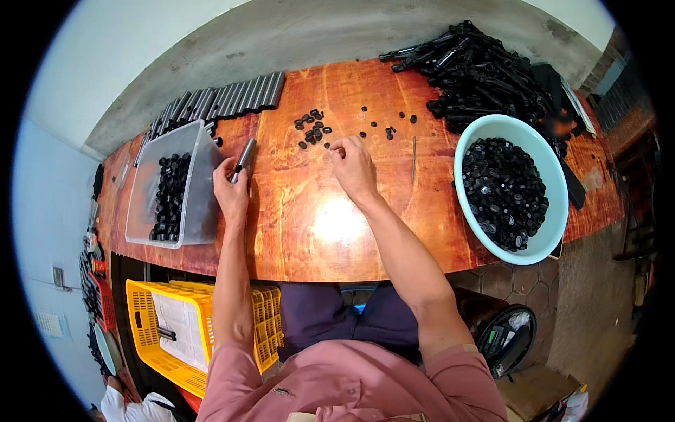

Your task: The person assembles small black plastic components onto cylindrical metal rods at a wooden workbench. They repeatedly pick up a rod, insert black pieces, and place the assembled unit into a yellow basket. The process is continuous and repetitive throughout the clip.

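My left hand point(229, 187) is closed around a short grey tube point(245, 153), which tilts up and away from me beside the clear plastic bin. My right hand point(354, 167) is over the middle of the table with thumb and fingertips pinched together; whatever they hold, if anything, is too small to make out. Just past those fingertips lies a loose cluster of small black rings point(318, 132). A few more black rings point(389, 133) are scattered to the right, near a thin metal rod point(414, 160) lying on the wood.
The clear bin point(200, 200) at left holds black caps point(171, 200). Behind it, grey tubes point(246, 97) lie in a row. A pale blue basin point(559, 211) of small black parts stands at right, before a heap of black tubes point(471, 70). Below the table's left is a yellow crate point(204, 323).
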Available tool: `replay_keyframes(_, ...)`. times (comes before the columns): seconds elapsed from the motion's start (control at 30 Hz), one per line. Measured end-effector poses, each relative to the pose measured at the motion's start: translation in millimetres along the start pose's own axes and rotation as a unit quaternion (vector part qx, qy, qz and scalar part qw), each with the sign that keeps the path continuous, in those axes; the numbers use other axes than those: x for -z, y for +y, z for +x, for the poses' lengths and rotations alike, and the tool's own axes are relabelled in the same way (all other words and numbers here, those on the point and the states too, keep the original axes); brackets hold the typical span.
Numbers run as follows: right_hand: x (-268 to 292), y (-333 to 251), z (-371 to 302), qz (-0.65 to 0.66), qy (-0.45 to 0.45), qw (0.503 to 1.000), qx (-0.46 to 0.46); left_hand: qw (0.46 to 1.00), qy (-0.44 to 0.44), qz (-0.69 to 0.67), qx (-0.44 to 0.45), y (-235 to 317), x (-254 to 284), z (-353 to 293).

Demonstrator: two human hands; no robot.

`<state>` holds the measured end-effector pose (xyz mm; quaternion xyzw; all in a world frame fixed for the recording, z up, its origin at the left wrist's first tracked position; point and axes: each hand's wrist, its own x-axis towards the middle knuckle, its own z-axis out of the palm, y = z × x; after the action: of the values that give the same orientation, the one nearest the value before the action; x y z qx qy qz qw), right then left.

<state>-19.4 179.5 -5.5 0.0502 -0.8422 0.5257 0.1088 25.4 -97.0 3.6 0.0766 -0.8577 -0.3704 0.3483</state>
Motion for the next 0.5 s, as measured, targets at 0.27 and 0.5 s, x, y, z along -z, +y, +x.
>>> replay_keyframes(0.27, -2.1, 0.7, 1.6, 0.016, -0.004, 1.000, 0.005, 0.797, -0.042, -0.552, 0.242, 63.8, -21.3, 22.9)
replay_keyframes(0.5, -4.7, 1.9, 4.5, 0.016, -0.003, 1.000, 0.010, 0.547, -0.146, -0.752, 0.338, 51.7, -73.1, 4.7)
